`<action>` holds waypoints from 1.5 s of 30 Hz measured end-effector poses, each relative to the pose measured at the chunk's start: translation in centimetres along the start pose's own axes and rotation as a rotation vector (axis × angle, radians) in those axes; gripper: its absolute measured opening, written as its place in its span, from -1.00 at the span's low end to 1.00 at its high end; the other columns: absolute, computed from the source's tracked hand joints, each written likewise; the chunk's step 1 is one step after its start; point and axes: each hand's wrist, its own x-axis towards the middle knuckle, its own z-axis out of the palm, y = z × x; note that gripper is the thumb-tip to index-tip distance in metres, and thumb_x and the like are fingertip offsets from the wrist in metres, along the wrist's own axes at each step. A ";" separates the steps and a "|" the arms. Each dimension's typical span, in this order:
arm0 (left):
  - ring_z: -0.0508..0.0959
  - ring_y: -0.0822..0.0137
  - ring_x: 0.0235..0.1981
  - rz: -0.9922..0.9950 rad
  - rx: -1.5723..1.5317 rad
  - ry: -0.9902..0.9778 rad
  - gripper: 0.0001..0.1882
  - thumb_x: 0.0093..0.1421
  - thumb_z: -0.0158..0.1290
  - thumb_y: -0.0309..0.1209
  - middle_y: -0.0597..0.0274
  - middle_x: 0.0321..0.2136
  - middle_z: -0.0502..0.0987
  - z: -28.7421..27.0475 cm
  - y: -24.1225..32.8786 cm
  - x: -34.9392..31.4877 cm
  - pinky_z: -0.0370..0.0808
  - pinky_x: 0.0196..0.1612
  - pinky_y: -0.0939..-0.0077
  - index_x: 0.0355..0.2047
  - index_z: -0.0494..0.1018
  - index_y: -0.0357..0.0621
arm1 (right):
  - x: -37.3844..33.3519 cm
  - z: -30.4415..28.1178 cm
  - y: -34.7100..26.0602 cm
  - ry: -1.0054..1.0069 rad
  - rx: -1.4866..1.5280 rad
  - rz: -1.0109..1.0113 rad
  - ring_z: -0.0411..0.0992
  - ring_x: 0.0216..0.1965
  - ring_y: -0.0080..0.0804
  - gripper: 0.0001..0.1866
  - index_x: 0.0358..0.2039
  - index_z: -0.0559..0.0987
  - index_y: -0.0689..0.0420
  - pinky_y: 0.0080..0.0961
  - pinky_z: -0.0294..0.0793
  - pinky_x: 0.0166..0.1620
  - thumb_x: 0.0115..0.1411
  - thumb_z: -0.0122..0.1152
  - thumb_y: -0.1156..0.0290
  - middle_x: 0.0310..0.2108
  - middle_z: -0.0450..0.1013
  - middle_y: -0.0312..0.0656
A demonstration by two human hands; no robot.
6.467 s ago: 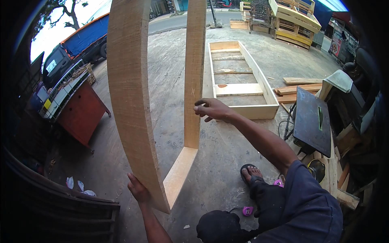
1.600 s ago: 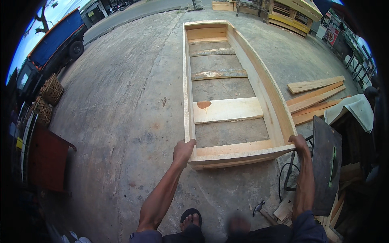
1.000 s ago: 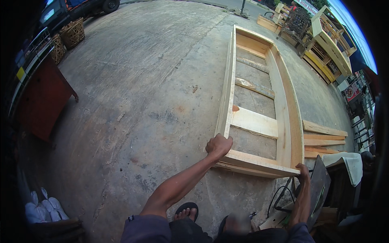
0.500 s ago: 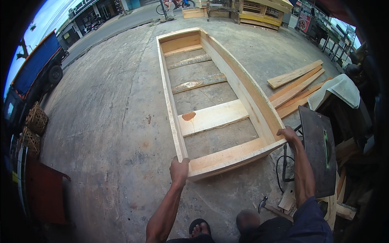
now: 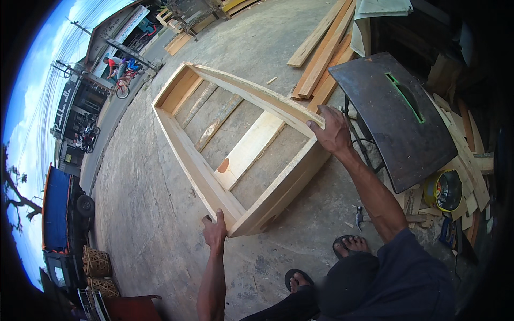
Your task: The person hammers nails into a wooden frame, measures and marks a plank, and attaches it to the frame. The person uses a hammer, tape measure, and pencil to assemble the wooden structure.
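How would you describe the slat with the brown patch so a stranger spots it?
Find the long wooden frame with the left hand and right hand at its near corners. Inside, slats run crosswise; the pale slat is nearest those hands. It is wider than the others and alone shows a rounded brown patch near its left end.

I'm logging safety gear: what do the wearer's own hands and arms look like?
The left hand and right hand are ungloved, with no watch or bracelet visible on either wrist. The left forearm and right forearm are bare. A dark navy sleeve ends near the right elbow; the upper left arm is out of view.
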 end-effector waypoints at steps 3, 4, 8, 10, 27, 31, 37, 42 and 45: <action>0.56 -0.08 0.01 0.306 0.281 0.142 -0.36 0.35 0.05 0.11 -0.10 -0.01 0.63 -2.6 4.8 -1.9 0.48 0.10 0.02 0.10 0.51 -0.23 | -8.1 -8.3 -4.8 -0.362 0.860 0.007 0.57 0.11 -0.11 -0.44 0.08 0.61 0.31 -0.26 0.51 0.21 0.40 0.23 0.01 0.01 0.62 0.06; 0.56 -0.07 0.01 0.386 0.289 0.035 -0.40 0.36 0.03 0.12 -0.06 -0.02 0.64 -2.8 6.9 -2.1 0.48 0.10 0.00 0.07 0.54 -0.18 | -10.5 -12.2 -6.1 -0.637 1.148 -0.052 0.57 0.10 -0.14 -0.41 0.05 0.63 0.32 -0.27 0.52 0.20 0.42 0.18 -0.04 0.01 0.62 0.04; 0.59 -0.07 0.04 0.612 0.203 -0.539 -0.29 0.33 0.04 0.22 -0.05 -0.02 0.67 0.5 14.6 -2.8 0.47 0.16 0.05 0.16 0.53 -0.15 | -14.3 -22.2 -12.1 -1.019 2.054 -0.047 0.57 -0.03 -0.21 -0.38 -0.01 0.65 0.39 -0.27 0.49 0.11 0.36 0.19 -0.04 -0.07 0.62 0.03; 0.55 -0.08 0.17 0.636 0.147 -0.810 -0.11 0.23 0.14 0.27 -0.17 0.09 0.61 3.4 17.5 -3.4 0.41 0.25 0.04 0.29 0.42 -0.22 | -15.0 -25.0 -14.1 -1.031 2.465 0.180 0.52 -0.07 -0.26 -0.52 -0.04 0.67 0.39 -0.23 0.43 0.13 0.34 0.30 0.15 -0.15 0.62 0.01; 0.60 0.07 0.08 0.141 0.114 -1.304 -0.12 0.13 0.31 -0.01 -0.18 0.11 0.56 8.2 19.2 0.1 0.51 0.19 0.25 0.28 0.36 -0.41 | -25.8 -10.3 6.0 -1.129 0.436 0.555 0.51 0.12 -0.12 -0.64 -0.07 0.74 0.00 -0.20 0.41 0.21 0.31 0.25 0.05 -0.01 0.63 -0.07; 0.64 0.14 -0.02 0.216 0.146 -1.226 -0.26 0.13 0.23 -0.10 -0.07 0.04 0.62 7.9 19.3 -0.5 0.52 0.09 0.34 0.21 0.47 -0.36 | -31.9 -8.8 9.8 -0.931 0.313 0.547 0.34 0.34 -0.07 -0.62 -0.01 0.72 0.01 -0.20 0.20 0.41 0.31 0.23 0.07 0.19 0.54 -0.11; 0.60 0.11 0.00 0.187 0.125 -1.202 -0.24 0.07 0.24 -0.16 -0.13 0.04 0.58 7.1 19.1 -0.7 0.51 0.10 0.29 0.18 0.41 -0.47 | -32.6 -8.8 10.7 -0.927 0.415 0.577 0.29 0.39 -0.03 -0.61 0.04 0.70 0.01 -0.22 0.14 0.46 0.33 0.20 0.09 0.27 0.48 -0.14; 0.63 0.09 -0.09 0.240 0.127 -1.167 -0.28 0.03 0.22 -0.20 -0.10 -0.07 0.63 5.6 16.5 -0.6 0.53 0.05 0.29 0.15 0.46 -0.45 | -33.3 -8.0 10.8 -0.868 0.329 0.488 0.39 0.31 -0.08 -0.62 0.05 0.69 -0.01 -0.27 0.30 0.37 0.31 0.21 0.11 0.12 0.57 -0.07; 0.63 0.10 -0.11 0.164 0.059 -1.223 -0.37 0.00 0.20 -0.28 -0.04 -0.13 0.65 4.3 14.2 -0.9 0.55 0.00 0.23 0.07 0.53 -0.42 | -34.9 -9.8 12.0 -0.865 0.302 0.571 0.53 0.15 -0.11 -0.61 0.07 0.67 -0.01 -0.27 0.45 0.22 0.32 0.20 0.12 -0.01 0.63 -0.07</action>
